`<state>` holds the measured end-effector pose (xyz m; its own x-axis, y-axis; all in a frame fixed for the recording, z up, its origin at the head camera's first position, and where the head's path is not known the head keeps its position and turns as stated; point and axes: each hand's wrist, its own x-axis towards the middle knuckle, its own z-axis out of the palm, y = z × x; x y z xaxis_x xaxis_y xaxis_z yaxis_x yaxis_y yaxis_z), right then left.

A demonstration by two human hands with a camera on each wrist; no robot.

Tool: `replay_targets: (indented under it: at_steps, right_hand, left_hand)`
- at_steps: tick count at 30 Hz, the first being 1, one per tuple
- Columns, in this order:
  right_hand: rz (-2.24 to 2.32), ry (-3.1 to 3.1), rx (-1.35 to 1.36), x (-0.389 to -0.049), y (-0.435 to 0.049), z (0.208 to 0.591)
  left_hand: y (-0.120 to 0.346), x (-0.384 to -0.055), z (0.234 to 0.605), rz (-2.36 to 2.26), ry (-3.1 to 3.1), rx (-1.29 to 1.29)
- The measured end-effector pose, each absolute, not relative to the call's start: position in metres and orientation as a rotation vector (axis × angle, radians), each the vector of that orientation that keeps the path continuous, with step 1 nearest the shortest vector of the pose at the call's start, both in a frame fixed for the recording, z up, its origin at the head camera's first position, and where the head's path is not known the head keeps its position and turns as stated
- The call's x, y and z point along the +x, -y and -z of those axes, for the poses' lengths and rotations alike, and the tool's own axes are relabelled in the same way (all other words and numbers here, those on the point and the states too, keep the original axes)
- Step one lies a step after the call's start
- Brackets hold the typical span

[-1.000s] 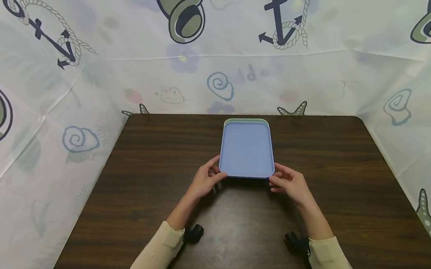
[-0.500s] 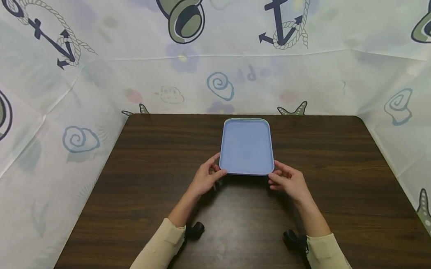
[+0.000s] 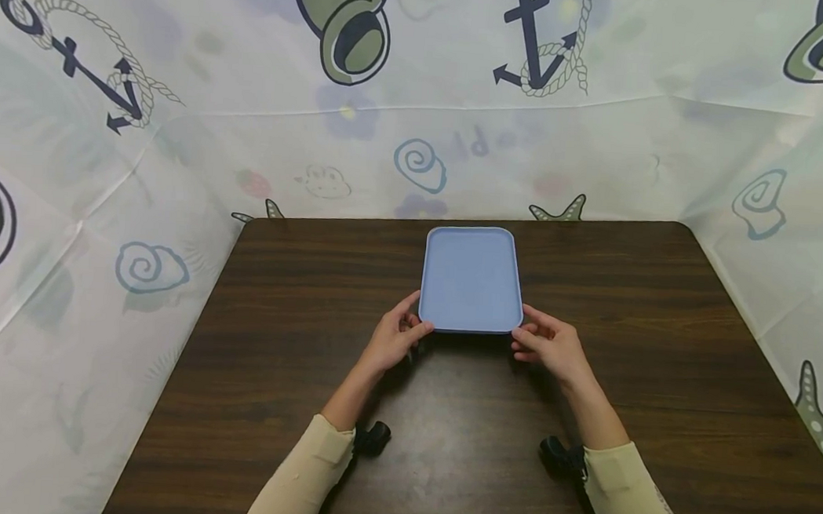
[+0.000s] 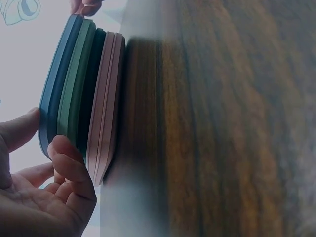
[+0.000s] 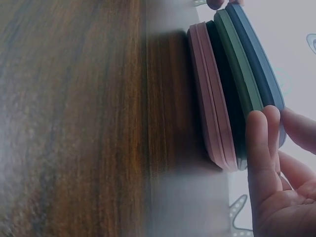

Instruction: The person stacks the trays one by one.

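Note:
A blue rectangular tray (image 3: 473, 280) tops a stack near the back of the table. In the left wrist view, a green tray (image 4: 74, 86), a dark layer (image 4: 92, 89) and pink trays (image 4: 105, 103) lie beneath the blue one. At its near left corner my left hand (image 3: 391, 338) holds the blue tray between thumb and fingers. My right hand (image 3: 556, 348) grips the near right corner likewise, and the right wrist view shows its fingertips (image 5: 256, 118) by the green tray (image 5: 239, 61). From the head view the lower trays are hidden under the blue one.
The stack stands on a dark wood-grain table (image 3: 311, 282), a short way in from its back edge. Behind and beside the table hangs a pale printed cloth (image 3: 248, 145). Black wrist cameras (image 3: 372, 439) sit at the cuffs.
The blue tray has shifted slightly away from me, and the green rim that showed behind it is now covered. Both hands moved a little forward with it, keeping their hold.

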<state>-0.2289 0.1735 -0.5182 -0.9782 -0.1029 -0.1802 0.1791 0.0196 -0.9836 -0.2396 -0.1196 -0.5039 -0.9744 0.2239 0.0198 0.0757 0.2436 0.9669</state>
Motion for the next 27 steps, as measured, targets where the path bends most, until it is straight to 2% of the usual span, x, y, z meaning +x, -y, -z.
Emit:
replay_targets:
  at_steps: [4, 19, 27]
  right_hand:
    - [2.074, -2.084, 0.077, -0.228, -0.173, 0.519]
    - [2.083, -2.078, 0.062, -0.224, -0.173, 0.518]
    - [2.058, -2.091, 0.086, -0.222, -0.171, 0.518]
  left_hand:
    - [0.119, -0.234, 0.491, -1.826, -2.372, 0.3]
    - [0.119, -0.232, 0.492, -1.807, -2.381, 0.319]
    - [0.127, -0.244, 0.532, -1.784, -2.415, 0.25]
